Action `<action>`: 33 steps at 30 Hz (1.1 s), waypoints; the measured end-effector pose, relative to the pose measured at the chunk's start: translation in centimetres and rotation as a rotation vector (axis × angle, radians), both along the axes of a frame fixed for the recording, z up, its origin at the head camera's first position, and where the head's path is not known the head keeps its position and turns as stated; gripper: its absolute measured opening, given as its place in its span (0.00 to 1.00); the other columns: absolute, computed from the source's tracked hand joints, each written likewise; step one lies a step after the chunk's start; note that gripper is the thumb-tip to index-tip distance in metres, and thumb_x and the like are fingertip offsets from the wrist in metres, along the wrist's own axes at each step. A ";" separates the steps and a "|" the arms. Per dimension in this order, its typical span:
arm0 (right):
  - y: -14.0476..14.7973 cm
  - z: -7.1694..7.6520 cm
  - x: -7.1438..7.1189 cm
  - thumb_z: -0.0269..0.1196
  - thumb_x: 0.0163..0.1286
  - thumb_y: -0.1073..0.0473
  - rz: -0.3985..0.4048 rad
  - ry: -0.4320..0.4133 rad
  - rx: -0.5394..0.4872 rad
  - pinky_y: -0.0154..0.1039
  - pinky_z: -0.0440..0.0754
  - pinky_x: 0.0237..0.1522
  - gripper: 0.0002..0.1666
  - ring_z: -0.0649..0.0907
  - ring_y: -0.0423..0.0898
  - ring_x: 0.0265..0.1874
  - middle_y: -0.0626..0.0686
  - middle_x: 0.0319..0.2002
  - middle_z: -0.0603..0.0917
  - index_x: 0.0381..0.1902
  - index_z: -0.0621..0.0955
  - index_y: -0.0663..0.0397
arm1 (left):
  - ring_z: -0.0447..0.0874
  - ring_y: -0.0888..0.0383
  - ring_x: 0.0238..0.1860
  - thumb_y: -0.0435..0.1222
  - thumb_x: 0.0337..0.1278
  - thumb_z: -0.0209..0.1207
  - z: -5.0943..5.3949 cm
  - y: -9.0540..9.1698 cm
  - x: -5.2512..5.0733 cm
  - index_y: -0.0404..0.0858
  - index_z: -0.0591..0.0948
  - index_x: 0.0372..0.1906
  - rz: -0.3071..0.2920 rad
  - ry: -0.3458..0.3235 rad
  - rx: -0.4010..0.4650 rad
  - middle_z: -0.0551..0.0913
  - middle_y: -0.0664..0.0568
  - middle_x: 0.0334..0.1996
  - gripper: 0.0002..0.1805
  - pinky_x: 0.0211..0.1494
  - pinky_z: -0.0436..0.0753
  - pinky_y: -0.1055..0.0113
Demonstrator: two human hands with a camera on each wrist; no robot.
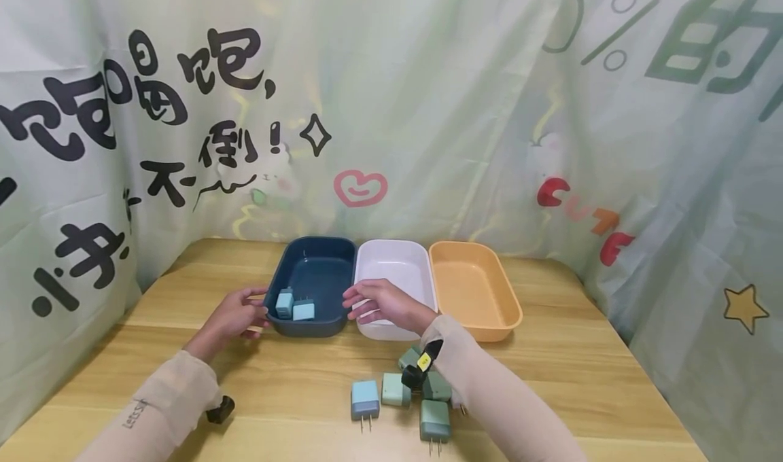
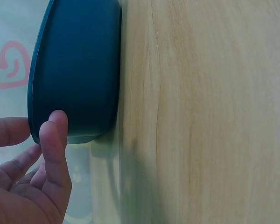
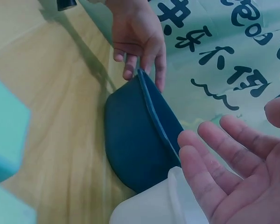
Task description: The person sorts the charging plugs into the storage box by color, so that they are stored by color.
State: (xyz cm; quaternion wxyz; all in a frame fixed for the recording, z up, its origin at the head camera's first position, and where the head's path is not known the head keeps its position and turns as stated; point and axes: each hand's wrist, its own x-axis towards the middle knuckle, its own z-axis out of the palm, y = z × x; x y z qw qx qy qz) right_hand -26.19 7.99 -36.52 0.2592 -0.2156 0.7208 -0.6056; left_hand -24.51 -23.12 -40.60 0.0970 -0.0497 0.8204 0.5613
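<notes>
A dark blue tray (image 1: 318, 327) stands at the left of the row, holding two light blue plug adapters (image 1: 285, 304). My left hand (image 1: 235, 314) is at its left rim, loosely bent fingers on both sides of the edge; a fingertip appears to touch the rim in the left wrist view. My right hand (image 1: 382, 304) hovers over the white tray (image 1: 397, 250), fingers extended toward the blue tray's right edge and nothing in the palm. The right wrist view shows both hands beside the blue tray (image 3: 130, 135).
An orange tray (image 1: 514, 309) adjoins the white one on the right. Several plug adapters (image 1: 365, 399) in blue and green lie on the wooden table (image 1: 293, 407), some partly hidden by my right forearm. A printed curtain (image 1: 428, 109) hangs behind the table.
</notes>
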 end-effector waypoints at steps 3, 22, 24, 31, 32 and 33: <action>0.5 -0.1 0.7 0.42 0.79 0.57 0.010 -0.006 -0.012 0.51 0.79 0.53 0.25 0.79 0.66 0.53 0.69 0.54 0.78 0.58 0.71 0.74 | 0.82 0.50 0.37 0.25 0.64 0.48 0.0 0.1 0.1 0.31 0.60 0.71 0.000 0.002 0.001 0.73 0.30 0.57 0.30 0.33 0.82 0.58; 1.4 -2.3 3.6 0.44 0.78 0.59 0.115 0.099 0.070 0.50 0.80 0.51 0.23 0.82 0.61 0.47 0.70 0.50 0.79 0.54 0.73 0.76 | 0.81 0.50 0.38 0.26 0.65 0.47 0.2 0.0 0.1 0.30 0.59 0.71 -0.005 -0.001 -0.006 0.72 0.30 0.57 0.29 0.33 0.82 0.58; 1.4 -2.7 3.8 0.46 0.77 0.60 0.129 0.127 0.084 0.48 0.80 0.49 0.21 0.82 0.62 0.47 0.69 0.49 0.80 0.53 0.74 0.76 | 0.82 0.51 0.37 0.26 0.65 0.47 0.0 0.0 0.2 0.30 0.59 0.71 -0.008 0.001 -0.009 0.71 0.29 0.58 0.29 0.33 0.82 0.58; 1.9 -3.9 4.1 0.55 0.72 0.59 0.198 0.383 0.239 0.35 0.77 0.50 0.17 0.82 0.44 0.46 0.54 0.47 0.83 0.51 0.80 0.67 | 0.82 0.51 0.38 0.26 0.65 0.47 -0.1 -0.1 0.1 0.30 0.59 0.71 -0.005 -0.001 0.001 0.71 0.29 0.60 0.29 0.33 0.82 0.58; 2.1 -4.0 4.1 0.56 0.72 0.59 0.200 0.418 0.265 0.34 0.76 0.50 0.17 0.81 0.40 0.46 0.52 0.46 0.84 0.51 0.80 0.65 | 0.82 0.50 0.38 0.26 0.65 0.47 -0.1 0.0 0.1 0.30 0.59 0.71 -0.004 0.001 0.006 0.71 0.30 0.59 0.29 0.33 0.82 0.59; 2.2 -4.0 4.2 0.57 0.71 0.58 0.201 0.448 0.292 0.33 0.75 0.50 0.16 0.81 0.37 0.45 0.50 0.46 0.84 0.50 0.81 0.63 | 0.82 0.50 0.38 0.26 0.65 0.47 0.0 0.0 0.0 0.30 0.59 0.71 -0.005 0.004 0.010 0.72 0.30 0.58 0.29 0.33 0.82 0.59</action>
